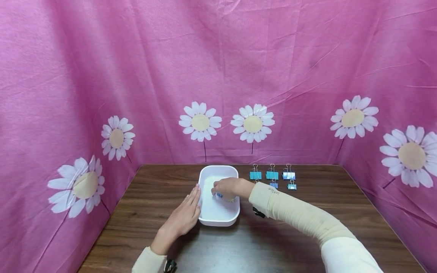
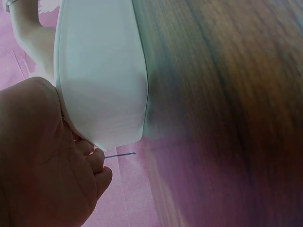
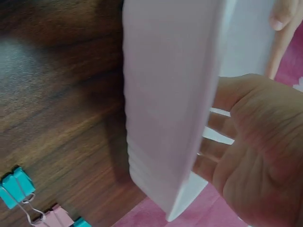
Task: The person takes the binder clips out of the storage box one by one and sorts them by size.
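Note:
A white rectangular tray [image 1: 218,223] stands on the table. My right hand [image 1: 227,187] reaches over its right wall, fingers pointing down inside, and pinches a small blue binder clip [image 1: 219,195] low over the tray floor. In the right wrist view the wall hides the fingertips of the right hand [image 3: 258,142]. My left hand [image 1: 184,215] lies along the tray's left side with its fingers extended, touching the wall. In the left wrist view the left hand [image 2: 45,156] is beside the tray's outer wall [image 2: 102,71].
Right of the tray are two rows of binder clips, including a teal clip [image 1: 255,175], another teal clip [image 1: 272,175], a shiny blue clip [image 1: 288,175], and smaller ones [image 1: 291,187]. A pink clip [image 3: 56,216] shows in the right wrist view. Pink flowered cloth [image 1: 225,76] surrounds the wooden table [image 1: 307,216].

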### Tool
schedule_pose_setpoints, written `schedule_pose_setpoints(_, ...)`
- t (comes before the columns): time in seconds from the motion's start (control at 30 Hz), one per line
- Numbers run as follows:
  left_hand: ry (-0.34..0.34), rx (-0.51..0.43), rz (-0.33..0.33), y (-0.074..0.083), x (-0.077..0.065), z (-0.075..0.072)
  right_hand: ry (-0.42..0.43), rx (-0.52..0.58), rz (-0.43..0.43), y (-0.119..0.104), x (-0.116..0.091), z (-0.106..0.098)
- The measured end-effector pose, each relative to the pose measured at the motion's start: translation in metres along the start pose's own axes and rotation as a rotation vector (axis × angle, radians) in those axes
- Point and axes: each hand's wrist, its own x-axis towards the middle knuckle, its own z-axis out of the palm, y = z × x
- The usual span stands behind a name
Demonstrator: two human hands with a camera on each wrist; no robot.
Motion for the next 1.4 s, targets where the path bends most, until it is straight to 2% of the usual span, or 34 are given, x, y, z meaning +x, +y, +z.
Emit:
schedule_pose_setpoints(0.1,0.002,0.001,0.000,0.000,0.000,0.000,-0.014,-0.025,0.004,0.001,-0.001,0.003)
schedule_pose_setpoints(0.27,-0.003,0.001,-0.005,0.000,0.001,0.000,0.009,-0.053,-0.004,0.002,0.001,0.009)
schedule_pose_setpoints(0.7,0.000,0.004,-0.008,0.001,-0.001,-0.001,0.034,-0.004,0.004,0.005,0.005,0.013)
schedule_pose_setpoints(0.83,0.004,0.004,-0.004,0.001,-0.001,0.000,0.063,0.016,0.000,0.008,0.007,0.016)
schedule_pose_setpoints(1.17,0.001,0.003,-0.010,0.000,-0.002,0.001,0.167,0.005,-0.070,0.011,0.008,0.019)
schedule_pose_setpoints(1.4,-0.007,0.000,-0.019,0.001,-0.001,0.000,0.134,-0.014,-0.054,0.013,0.006,0.018)
